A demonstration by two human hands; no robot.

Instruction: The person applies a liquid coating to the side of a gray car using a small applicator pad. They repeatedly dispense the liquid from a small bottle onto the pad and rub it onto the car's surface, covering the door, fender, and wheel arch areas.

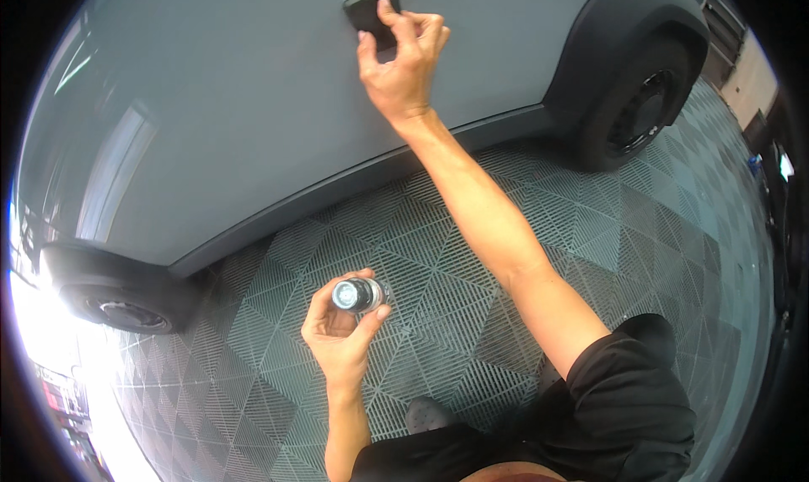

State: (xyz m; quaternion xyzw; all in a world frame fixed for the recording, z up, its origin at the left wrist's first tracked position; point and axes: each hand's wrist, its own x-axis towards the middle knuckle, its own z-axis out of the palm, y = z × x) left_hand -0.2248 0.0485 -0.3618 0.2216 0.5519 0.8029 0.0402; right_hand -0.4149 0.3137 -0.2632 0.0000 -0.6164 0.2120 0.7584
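My right hand (403, 65) reaches far up and grips a black rectangular block pad (371, 14), thumb and fingers closed round its sides. The pad lies against the grey side panel of a car (253, 103); its underside is hidden. Lower down and to the left, my left hand (337, 334) is closed round a small bottle (362, 295) with a dark neck and a pale round top. The bottle is held in the air over the floor, its top toward me.
Dark wheels stand at the car's left (131, 307) and right (645, 107) ends, the right one under a black wheel arch (628, 18). A dark sill (337, 183) runs along the car's lower edge. Grey ribbed tiles cover the floor (472, 313). My shoe (428, 415) shows below.
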